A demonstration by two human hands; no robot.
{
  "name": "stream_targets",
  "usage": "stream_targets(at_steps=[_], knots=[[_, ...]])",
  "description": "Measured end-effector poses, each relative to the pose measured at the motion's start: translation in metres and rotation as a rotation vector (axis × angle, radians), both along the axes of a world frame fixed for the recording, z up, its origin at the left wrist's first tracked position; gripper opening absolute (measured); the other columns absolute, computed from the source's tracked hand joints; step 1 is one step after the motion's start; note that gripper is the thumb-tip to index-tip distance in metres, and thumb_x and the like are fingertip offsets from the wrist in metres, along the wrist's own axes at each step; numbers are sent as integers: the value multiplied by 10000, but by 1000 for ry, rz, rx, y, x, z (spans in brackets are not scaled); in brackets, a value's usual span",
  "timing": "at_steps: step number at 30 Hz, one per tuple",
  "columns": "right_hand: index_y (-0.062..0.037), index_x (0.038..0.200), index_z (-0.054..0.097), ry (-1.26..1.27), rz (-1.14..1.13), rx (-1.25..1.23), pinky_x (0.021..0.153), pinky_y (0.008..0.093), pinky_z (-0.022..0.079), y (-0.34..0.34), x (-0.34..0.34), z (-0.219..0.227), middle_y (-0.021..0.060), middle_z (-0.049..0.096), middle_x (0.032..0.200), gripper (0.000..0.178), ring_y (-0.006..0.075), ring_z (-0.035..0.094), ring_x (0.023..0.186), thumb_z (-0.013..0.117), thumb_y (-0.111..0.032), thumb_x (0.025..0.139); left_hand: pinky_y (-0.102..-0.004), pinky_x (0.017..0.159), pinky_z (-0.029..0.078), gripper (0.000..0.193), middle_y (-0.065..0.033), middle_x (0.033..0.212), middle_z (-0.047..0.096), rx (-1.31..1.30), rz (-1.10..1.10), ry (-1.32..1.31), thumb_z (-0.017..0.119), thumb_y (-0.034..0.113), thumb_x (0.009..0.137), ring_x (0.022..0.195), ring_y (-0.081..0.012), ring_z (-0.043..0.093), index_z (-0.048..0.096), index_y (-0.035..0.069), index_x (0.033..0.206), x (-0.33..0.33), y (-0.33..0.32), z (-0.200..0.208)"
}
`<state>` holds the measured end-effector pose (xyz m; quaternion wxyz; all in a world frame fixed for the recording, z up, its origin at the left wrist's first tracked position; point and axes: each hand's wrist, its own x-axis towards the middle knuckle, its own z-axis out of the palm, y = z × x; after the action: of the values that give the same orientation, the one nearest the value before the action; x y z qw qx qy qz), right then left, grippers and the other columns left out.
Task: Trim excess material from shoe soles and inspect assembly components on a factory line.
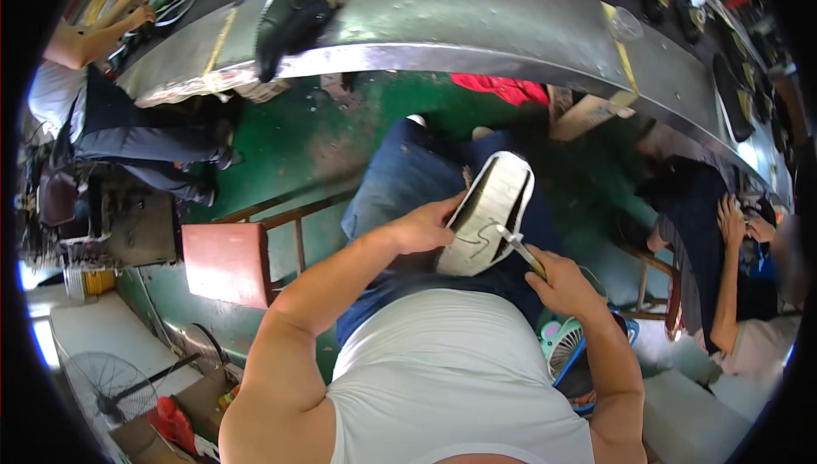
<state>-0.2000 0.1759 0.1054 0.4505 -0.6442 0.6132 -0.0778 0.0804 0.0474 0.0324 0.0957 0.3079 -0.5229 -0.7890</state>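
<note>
White sleeveless top on wearer's torso, closest to camera. Beyond, above lap in blue jeans, upturned shoe, pale bottom facing up. Left hand pinches shoe's left edge; right hand curls around handled tool, tip at shoe's right edge. Dark shoe on metal bench ahead.

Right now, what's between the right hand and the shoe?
A slim tool, held in the right hand, its tip overlapping the shoe in the head view. Can't tell if it touches.
</note>
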Motion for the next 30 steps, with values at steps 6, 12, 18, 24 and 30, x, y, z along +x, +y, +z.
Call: stream_targets(at_steps=[6,12,18,24,30], knots=[[54,1367,479,41,120,-204,973,452,479,-7,-4,-1,260,620,1145,529,435,579,1103,630,-112,888,-321,1192,225,999,-202,1581,302,-309,7,-267,661,39,784,1460,-243,302,59,-22,1579,-16,34,0],[55,1275,531,395,358,-15,863,455,521,-49,20,34,240,645,1104,449,400,620,1046,635,-109,870,-332,1197,235,813,-253,1611,210,-188,153,-37,514,229,948,1497,-318,241,67,-55,1565,-20,50,-17],[-15,1069,577,111,82,-173,748,502,518,-10,39,-26,231,647,941,260,415,647,843,630,-204,899,-361,1128,357,632,-258,1412,531,-231,583,-379,238,444,1083,1354,-353,483,446,-28,1448,-47,43,-52],[53,1217,523,233,141,-470,830,469,523,-17,13,-13,223,639,1013,416,405,643,938,655,-153,882,-398,1122,381,495,-261,1417,512,-586,459,-464,369,306,1061,1344,-394,467,457,3,1443,-42,44,-34],[19,1206,544,334,-43,-263,795,450,548,-31,10,-29,215,653,1056,374,387,656,937,661,-155,896,-406,1103,419,521,-246,1559,309,-935,219,-411,443,273,1038,1409,-393,387,362,100,1523,-40,39,-27]])
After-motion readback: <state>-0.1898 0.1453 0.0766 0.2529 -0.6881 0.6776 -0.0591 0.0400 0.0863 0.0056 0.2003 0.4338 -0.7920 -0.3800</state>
